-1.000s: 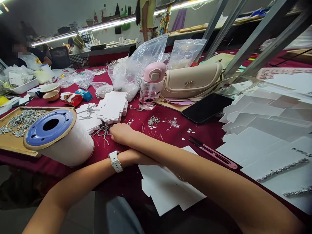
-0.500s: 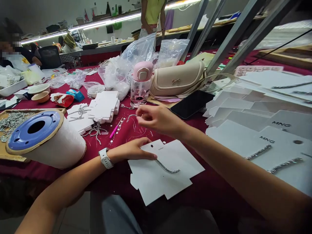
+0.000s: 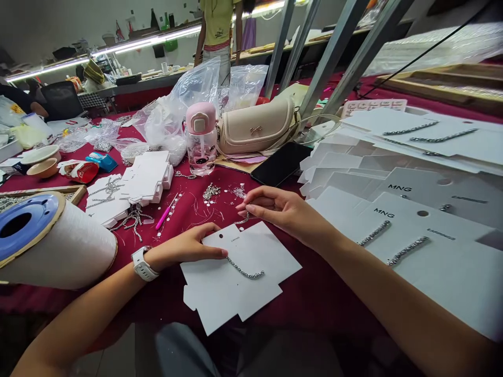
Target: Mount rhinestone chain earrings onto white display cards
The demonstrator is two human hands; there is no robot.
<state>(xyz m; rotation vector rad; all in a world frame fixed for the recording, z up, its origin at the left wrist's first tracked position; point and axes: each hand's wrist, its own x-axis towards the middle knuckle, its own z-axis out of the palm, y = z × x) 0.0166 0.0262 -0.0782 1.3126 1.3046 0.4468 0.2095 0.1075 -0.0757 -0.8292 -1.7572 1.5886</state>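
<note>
Currently hands are apart: left hand (image 3: pixel 192 245) clamps the white card (image 3: pixel 231 294), thumb beside its silver chain (image 3: pixel 239 269), while right hand (image 3: pixel 288 212) pinches another chain (image 3: pixel 245 218) near the card's far edge.

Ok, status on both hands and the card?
Left fingers hold white card at its edge. Right fingers pinch silver chain near card's far edge. Second strip lies on card. Pink tool apart from both hands.
</note>
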